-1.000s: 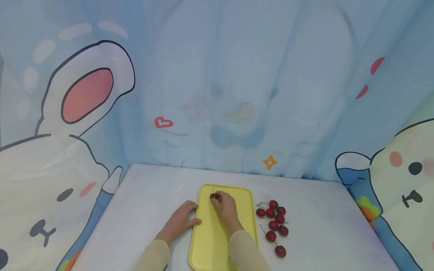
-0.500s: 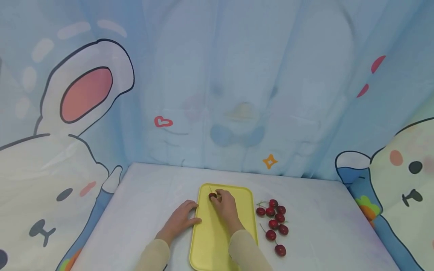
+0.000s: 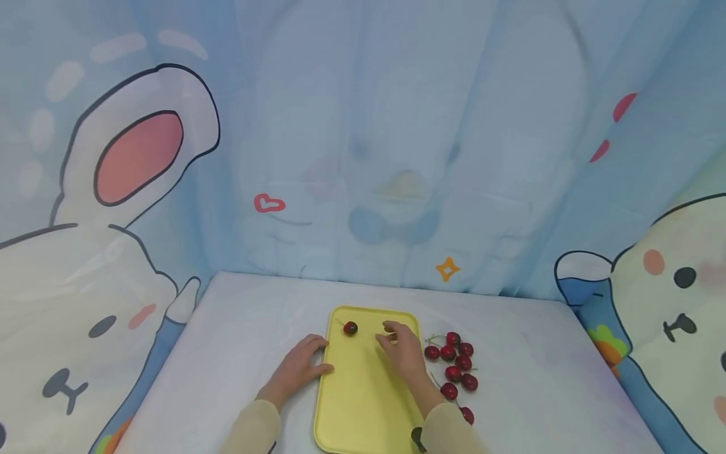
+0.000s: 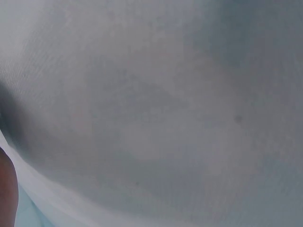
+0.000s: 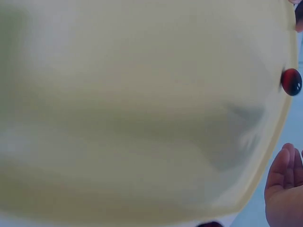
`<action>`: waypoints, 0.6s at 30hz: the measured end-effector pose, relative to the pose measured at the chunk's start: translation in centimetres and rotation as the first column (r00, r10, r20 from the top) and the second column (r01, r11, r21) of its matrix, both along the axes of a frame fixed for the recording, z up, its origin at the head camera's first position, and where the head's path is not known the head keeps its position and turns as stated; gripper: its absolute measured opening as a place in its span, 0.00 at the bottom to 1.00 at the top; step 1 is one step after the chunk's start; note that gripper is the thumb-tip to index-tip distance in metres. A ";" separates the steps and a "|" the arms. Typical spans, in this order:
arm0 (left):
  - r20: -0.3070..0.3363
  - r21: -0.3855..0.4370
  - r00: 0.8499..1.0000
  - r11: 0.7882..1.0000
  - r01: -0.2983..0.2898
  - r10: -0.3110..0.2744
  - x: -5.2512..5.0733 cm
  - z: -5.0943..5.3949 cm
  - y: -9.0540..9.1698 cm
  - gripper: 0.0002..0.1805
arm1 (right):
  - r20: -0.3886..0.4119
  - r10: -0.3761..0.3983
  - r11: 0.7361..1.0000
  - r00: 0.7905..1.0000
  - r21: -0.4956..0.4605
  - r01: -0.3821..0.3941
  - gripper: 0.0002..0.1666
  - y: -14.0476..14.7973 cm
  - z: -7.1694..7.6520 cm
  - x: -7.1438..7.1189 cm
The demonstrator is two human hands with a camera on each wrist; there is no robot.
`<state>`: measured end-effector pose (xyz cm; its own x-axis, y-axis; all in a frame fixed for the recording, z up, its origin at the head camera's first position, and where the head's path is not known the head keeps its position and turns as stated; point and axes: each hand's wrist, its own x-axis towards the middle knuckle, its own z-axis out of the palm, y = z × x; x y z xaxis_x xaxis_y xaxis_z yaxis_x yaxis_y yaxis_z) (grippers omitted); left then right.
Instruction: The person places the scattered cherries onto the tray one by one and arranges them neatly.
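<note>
One dark red cherry (image 3: pixel 350 328) with its stem lies near the far left corner of a yellow tray (image 3: pixel 363 397); in the right wrist view this cherry (image 5: pixel 291 82) shows by the tray's rim. The left hand (image 3: pixel 297 371) touches the tray's left edge with fingers and thumb spread. Over the tray, right of the cherry, the right hand (image 3: pixel 405 353) has its thumb and fingers apart, nothing between them. A group of cherries (image 3: pixel 453 374) lies on the table to the tray's right. The left wrist view shows mostly blurred pale cloth.
A white cloth (image 3: pixel 527 378) covers the table. Behind it hangs a light blue curtain (image 3: pixel 306 126) with cartoon animals printed at both sides. The right forearm's sleeve (image 3: pixel 450 432) partly overlaps the tray's near right edge, beside the nearest loose cherry (image 3: pixel 467 415).
The right hand has let go of the cherry and moved right, away from it. The cherry now lies slightly farther left on the tray. The left hand stays at the tray's edge.
</note>
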<state>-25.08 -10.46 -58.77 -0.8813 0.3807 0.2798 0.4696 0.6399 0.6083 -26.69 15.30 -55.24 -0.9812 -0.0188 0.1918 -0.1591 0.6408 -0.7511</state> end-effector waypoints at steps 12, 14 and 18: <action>0.040 -0.001 0.999 1.000 -0.004 0.004 -0.1 0.2 -0.2 0.28 | 0.074 -0.093 0.994 0.993 0.070 0.088 0.24 6.4 1.8 4.9; 0.046 0.000 0.999 1.000 -0.002 0.002 -0.1 0.1 -0.2 0.28 | 0.091 -0.097 0.992 0.991 0.093 0.089 0.24 7.2 1.9 5.8; 0.064 0.003 0.998 1.000 0.000 0.000 0.0 0.1 -0.1 0.28 | 0.120 -0.119 0.981 0.986 0.164 0.099 0.24 8.5 2.1 7.5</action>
<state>-25.05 -10.57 -58.69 -0.8974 0.3803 0.2237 0.4297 0.6382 0.6388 -19.14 23.84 -53.19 -0.9953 0.0697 0.0668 0.0097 0.7605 -0.6492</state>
